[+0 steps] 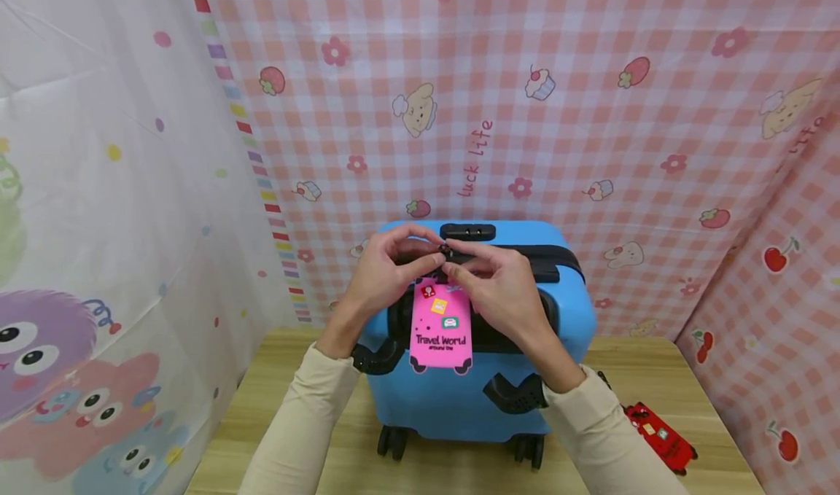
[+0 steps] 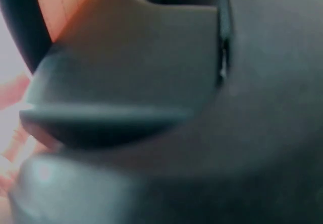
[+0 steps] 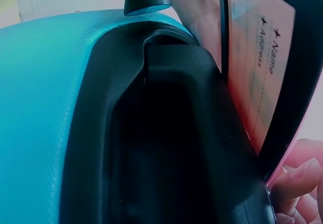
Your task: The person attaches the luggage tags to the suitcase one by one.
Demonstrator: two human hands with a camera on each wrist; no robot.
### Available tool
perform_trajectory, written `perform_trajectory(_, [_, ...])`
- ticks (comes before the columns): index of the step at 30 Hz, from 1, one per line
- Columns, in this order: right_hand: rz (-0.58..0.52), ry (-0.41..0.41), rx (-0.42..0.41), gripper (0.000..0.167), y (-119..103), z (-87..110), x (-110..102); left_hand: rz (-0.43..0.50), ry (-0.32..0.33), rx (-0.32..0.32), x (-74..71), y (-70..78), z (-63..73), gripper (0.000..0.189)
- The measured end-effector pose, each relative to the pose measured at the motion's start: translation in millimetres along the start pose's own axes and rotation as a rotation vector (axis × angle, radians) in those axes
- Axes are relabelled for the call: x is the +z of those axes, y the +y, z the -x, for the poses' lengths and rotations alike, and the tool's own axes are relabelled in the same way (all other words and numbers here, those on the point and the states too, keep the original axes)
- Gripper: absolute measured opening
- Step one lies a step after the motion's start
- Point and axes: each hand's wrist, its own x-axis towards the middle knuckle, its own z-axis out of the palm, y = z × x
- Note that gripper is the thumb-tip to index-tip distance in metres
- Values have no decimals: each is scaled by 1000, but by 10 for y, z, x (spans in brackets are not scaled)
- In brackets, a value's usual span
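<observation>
A blue suitcase (image 1: 459, 400) stands upright on the wooden table, its black top handle between my hands. A pink luggage tag (image 1: 441, 334) printed "Travel World" hangs in front of its upper side. Above the tag, my left hand (image 1: 383, 275) and my right hand (image 1: 505, 287) meet, thumbs and forefingers pinching the small dark strap (image 1: 448, 250) of the tag. In the right wrist view, the tag's back shows a name and address card (image 3: 257, 62) beside the black recess (image 3: 151, 148) of the suitcase. Mostly blurred black plastic fills the left wrist view.
A red luggage tag (image 1: 663, 437) lies on the table (image 1: 275, 400) to the right of the suitcase. A black combination lock (image 1: 468, 231) sits on the suitcase's top. Pink checked cloth (image 1: 577, 138) hangs close behind, and a white printed cloth (image 1: 131, 211) on the left.
</observation>
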Motion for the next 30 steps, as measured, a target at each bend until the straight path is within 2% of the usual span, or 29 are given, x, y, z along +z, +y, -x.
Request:
perform_trajectory(4, [7, 0, -9, 42, 12, -8, 7, 3, -10, 24, -2, -9, 2, 16])
perform_trajectory(12, [26, 5, -36, 40, 19, -18, 11, 0, -1, 32, -5, 0, 1, 18])
perform_trajectory(24, [37, 3, -69, 47, 3, -12, 48, 2, 39, 6, -17, 1, -5, 16])
perform_trajectory(30, [52, 23, -150, 33, 18, -8, 76, 5, 40, -10, -14, -22, -15, 17])
